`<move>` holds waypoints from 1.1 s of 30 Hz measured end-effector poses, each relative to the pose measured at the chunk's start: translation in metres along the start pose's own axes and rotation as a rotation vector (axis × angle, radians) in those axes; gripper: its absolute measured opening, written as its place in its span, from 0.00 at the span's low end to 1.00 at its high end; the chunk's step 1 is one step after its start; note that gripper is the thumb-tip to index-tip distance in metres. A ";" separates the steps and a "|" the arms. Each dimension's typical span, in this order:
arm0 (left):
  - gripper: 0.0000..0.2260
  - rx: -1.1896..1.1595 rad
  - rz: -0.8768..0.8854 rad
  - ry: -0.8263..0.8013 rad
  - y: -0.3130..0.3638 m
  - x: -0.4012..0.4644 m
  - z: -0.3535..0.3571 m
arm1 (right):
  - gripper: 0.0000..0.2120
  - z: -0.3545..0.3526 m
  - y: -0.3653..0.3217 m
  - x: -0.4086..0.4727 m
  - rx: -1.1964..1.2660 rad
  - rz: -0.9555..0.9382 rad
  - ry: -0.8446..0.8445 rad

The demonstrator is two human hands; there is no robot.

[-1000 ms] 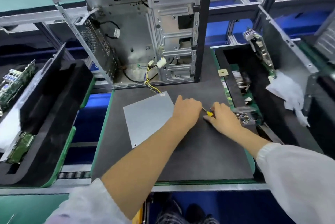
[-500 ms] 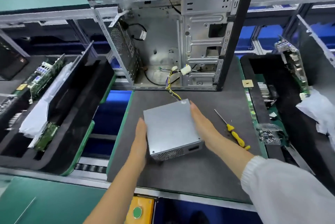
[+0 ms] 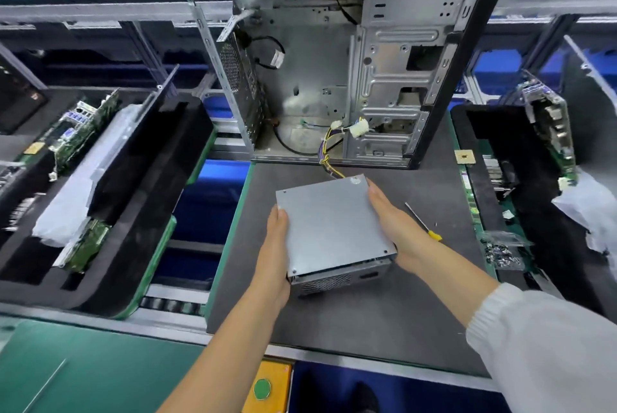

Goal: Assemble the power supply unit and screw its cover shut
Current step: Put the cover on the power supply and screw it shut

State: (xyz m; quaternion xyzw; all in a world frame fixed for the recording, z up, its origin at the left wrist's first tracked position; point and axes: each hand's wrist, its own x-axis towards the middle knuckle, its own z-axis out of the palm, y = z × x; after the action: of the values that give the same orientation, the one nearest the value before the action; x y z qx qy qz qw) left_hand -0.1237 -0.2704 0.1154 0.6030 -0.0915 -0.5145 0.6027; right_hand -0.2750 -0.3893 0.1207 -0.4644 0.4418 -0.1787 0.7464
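Observation:
The grey metal power supply unit (image 3: 334, 229), its flat cover on top and a vent grille on the near side, is held between my two hands over the dark mat (image 3: 367, 319). My left hand (image 3: 275, 245) presses its left side with straight fingers. My right hand (image 3: 394, 222) lies flat against its right side. A yellow and black cable bundle (image 3: 329, 158) runs from the unit's far edge into the open computer case (image 3: 384, 78) behind it. A yellow-handled screwdriver (image 3: 430, 232) lies on the mat just right of my right hand.
A clear bag of screws (image 3: 500, 252) sits at the mat's right edge. Black foam trays with circuit boards flank the mat on the left (image 3: 133, 212) and right (image 3: 534, 212). A yellow box with a green button (image 3: 263, 386) is below the mat's near edge.
My right hand let go of the screwdriver, which now lies on the mat. Both hands moved to the unit's sides and hold it between them.

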 end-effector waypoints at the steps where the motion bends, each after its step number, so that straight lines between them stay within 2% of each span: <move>1: 0.17 0.001 0.018 0.001 -0.001 0.001 0.000 | 0.20 -0.001 0.001 0.001 0.018 0.027 0.011; 4: 0.16 0.006 0.060 0.010 -0.003 0.004 -0.003 | 0.19 -0.003 0.004 0.003 0.006 0.038 0.042; 8: 0.21 -0.021 0.030 0.035 -0.006 0.012 -0.018 | 0.19 -0.009 0.011 0.005 0.003 -0.037 0.089; 11: 0.22 -0.011 0.016 0.004 -0.013 0.016 -0.028 | 0.23 -0.015 0.020 0.005 0.005 -0.067 0.105; 16: 0.29 0.034 0.073 -0.030 -0.023 0.019 -0.034 | 0.20 -0.021 0.029 0.005 0.069 -0.102 0.038; 21: 0.18 0.084 0.156 -0.036 -0.023 0.026 -0.027 | 0.20 -0.021 0.021 0.007 0.070 -0.095 0.023; 23: 0.17 0.185 0.202 0.020 -0.024 0.027 -0.028 | 0.20 -0.019 0.019 0.007 0.047 -0.095 0.028; 26: 0.21 0.417 0.305 0.167 -0.026 0.032 -0.035 | 0.20 -0.018 0.018 0.006 -0.035 -0.117 0.064; 28: 0.21 0.428 0.347 0.086 -0.027 0.033 -0.032 | 0.19 -0.015 0.017 0.006 -0.091 -0.138 0.064; 30: 0.20 0.357 0.313 -0.026 -0.025 0.035 -0.026 | 0.19 -0.011 0.018 0.005 -0.133 -0.149 0.065; 33: 0.16 0.277 0.277 -0.028 -0.022 0.038 -0.021 | 0.20 -0.008 0.020 0.007 -0.150 -0.157 0.112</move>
State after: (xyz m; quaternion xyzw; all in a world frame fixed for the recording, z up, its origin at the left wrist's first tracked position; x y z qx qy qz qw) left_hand -0.1022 -0.2797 0.0728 0.6546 -0.2518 -0.4175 0.5778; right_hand -0.2807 -0.3882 0.0992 -0.5415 0.4573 -0.2287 0.6674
